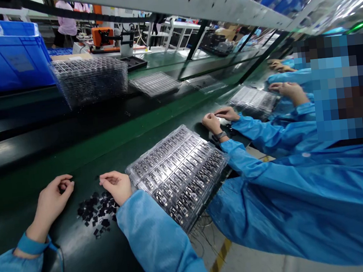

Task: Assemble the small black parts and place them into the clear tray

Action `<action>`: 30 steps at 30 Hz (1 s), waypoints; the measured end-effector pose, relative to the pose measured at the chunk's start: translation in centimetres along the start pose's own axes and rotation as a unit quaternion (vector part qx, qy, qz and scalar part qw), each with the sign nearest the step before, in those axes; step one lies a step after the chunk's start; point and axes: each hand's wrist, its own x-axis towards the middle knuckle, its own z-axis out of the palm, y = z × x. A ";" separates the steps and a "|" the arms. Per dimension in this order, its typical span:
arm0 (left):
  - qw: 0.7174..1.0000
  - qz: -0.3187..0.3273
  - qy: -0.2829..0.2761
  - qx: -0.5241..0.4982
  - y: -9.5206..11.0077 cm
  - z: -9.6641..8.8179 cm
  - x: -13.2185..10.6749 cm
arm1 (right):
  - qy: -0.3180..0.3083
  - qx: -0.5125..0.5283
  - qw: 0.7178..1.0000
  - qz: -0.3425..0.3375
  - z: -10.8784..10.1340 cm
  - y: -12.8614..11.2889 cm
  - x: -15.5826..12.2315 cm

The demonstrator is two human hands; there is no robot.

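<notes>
My left hand (54,197) hovers over the dark green work surface, left of a pile of small black square pieces (97,208). Its fingers curl loosely, with a small gap between thumb and index tip, and nothing shows in them. My right hand (117,185) is above the pile's right side, thumb and forefinger pinched together. A tiny dark bit seems to show at those fingertips, too small to name. Close to the right wrist lies a clear plastic tray (175,171), its rows of pockets filled with small electronic parts. My right sleeve overlaps the tray's near left edge.
A blue bin (6,54) and stacked clear trays (92,78) stand at the back left. Another clear tray (155,83) lies behind the bench. On the right, a co-worker's hands (214,122) work beside my tray. A cord (62,267) runs from my left wristband.
</notes>
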 end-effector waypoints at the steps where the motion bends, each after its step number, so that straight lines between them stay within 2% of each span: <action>1: 1.000 -0.001 -0.001 0.000 0.1 0.0 0.0 | 0.000 0.000 1.000 0.002 0.0 0.0 0.0; 7: 1.000 -0.010 -0.003 -0.010 0.4 -0.1 -0.1 | -0.002 -0.001 1.000 0.015 0.1 -0.1 -0.1; 16: 1.000 0.002 -0.002 0.003 -0.5 0.1 0.1 | -0.002 -0.014 1.000 0.017 0.0 0.1 -0.1; 30: 1.000 0.008 0.004 -0.001 -0.6 0.2 0.0 | 0.012 -0.003 1.000 0.002 0.0 0.3 0.0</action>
